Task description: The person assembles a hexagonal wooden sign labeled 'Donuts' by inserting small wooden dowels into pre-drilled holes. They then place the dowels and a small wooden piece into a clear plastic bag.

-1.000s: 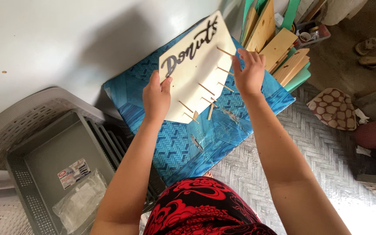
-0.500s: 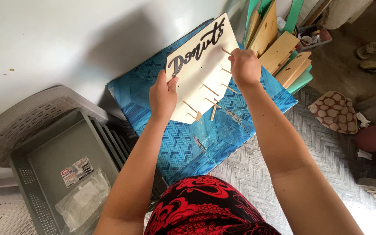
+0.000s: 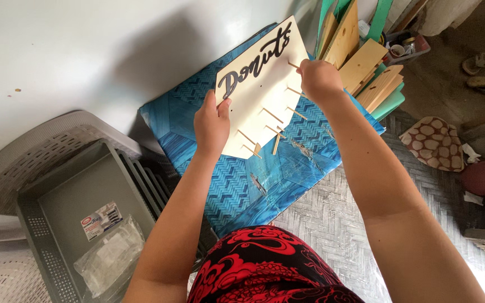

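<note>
Your left hand (image 3: 211,120) holds the pale wooden board (image 3: 259,92) by its left edge, fingers pressed onto the front and thumb behind, so the board stands tilted to the right of that grip, above the blue patterned tabletop (image 3: 237,185). Your right hand (image 3: 320,78) is closed at the board's upper right, its grip pinching a thin wooden peg (image 3: 293,65) that sticks out of the face. Both arms reach forward, elbows bent.

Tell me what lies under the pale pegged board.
A blue patterned cloth lies under the board, spreading past it. What sits directly beneath the board is covered.
</note>
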